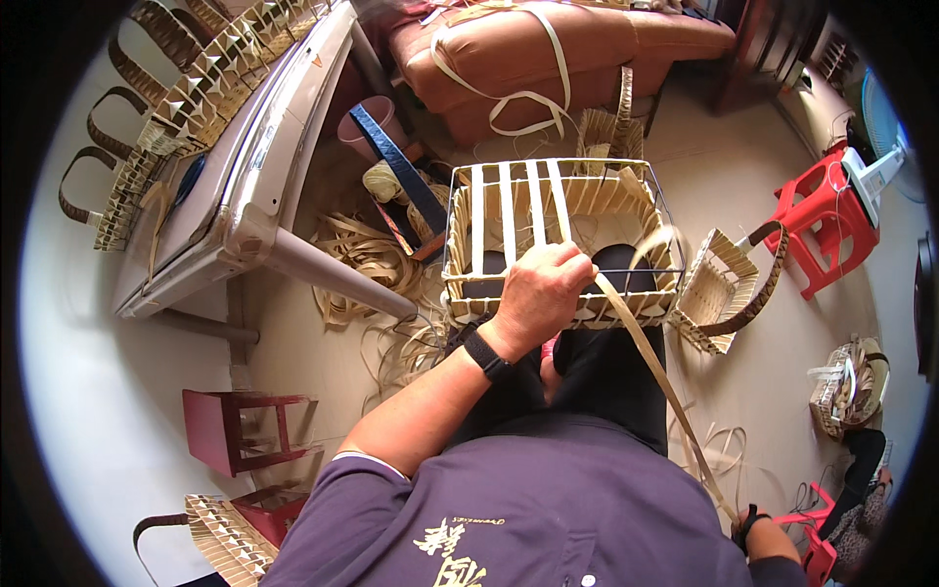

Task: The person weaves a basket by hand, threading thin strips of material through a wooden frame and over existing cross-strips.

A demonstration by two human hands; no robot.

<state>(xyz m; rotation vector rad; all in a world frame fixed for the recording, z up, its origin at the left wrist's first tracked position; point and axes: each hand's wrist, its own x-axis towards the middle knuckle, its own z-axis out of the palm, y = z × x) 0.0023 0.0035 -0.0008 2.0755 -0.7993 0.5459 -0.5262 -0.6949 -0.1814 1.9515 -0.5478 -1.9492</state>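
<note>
A rectangular wire-framed basket (455, 284) rests on my lap, its sides wrapped with pale flat strips. Several whitish strips (508, 210) run in parallel across the left part of its open face. My left hand (543, 289) is closed at the near rim, pinching a long tan weaving strip (650, 357). From there the strip stretches, straight and taut, down to my right hand (740, 528) at the lower right. Only the edge of that hand shows beside a dark wristband; its fingers are mostly hidden, but the strip's tension shows it held there.
Right of my lap stands a small woven basket (719, 284) with a brown handle, near a red stool (827, 220). Loose strips (362, 269) lie heaped on the floor at left, by a table (230, 210) carrying more baskets. A reddish sofa (548, 64) is ahead.
</note>
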